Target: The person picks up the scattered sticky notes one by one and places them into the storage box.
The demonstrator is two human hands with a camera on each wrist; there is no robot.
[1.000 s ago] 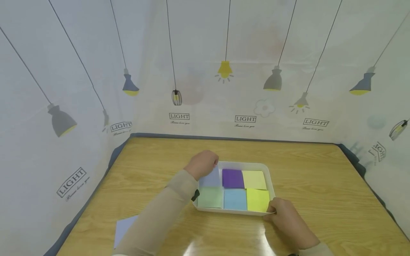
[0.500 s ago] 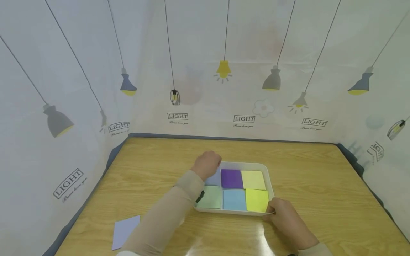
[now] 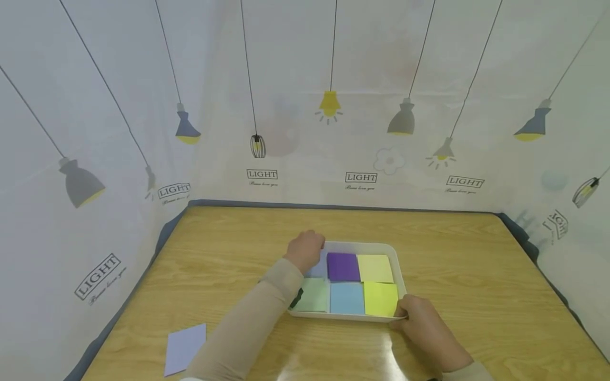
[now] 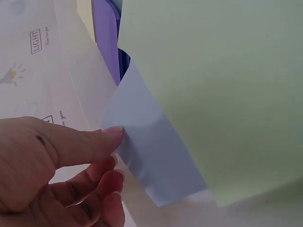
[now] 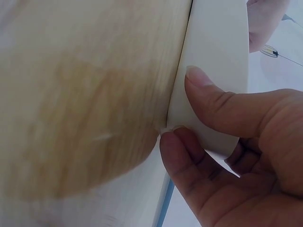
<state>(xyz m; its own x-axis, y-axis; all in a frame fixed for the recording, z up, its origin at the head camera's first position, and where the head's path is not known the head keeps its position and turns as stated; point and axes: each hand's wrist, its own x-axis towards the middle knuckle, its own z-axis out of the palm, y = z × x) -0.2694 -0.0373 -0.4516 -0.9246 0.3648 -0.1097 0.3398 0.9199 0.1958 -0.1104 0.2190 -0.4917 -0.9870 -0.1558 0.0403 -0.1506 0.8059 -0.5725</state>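
A white tray [image 3: 400, 271] holds several square coloured papers in two rows. The back row has a lavender paper [image 3: 316, 270], a purple paper [image 3: 343, 267] and a pale yellow paper [image 3: 375, 269]. In front lie a green paper [image 3: 314, 295], a blue paper [image 3: 347, 298] and a bright yellow paper [image 3: 380, 299]. My left hand [image 3: 304, 251] grips the tray's far left corner, its thumb against the lavender paper [image 4: 156, 146] in the left wrist view. At the near right corner my right hand [image 3: 424, 325] pinches the tray wall [image 5: 215, 47] between thumb and fingers.
Another lavender paper [image 3: 185, 349] lies on the wooden table [image 3: 248, 227] at the near left, beside my left forearm. A white cloth printed with lamps [image 3: 295, 132] encloses the table's back and sides.
My left hand and forearm have shifted slightly right, baring more of the lavender paper on the table. The right hand keeps its hold on the tray, which looks still. The view has turned a little.
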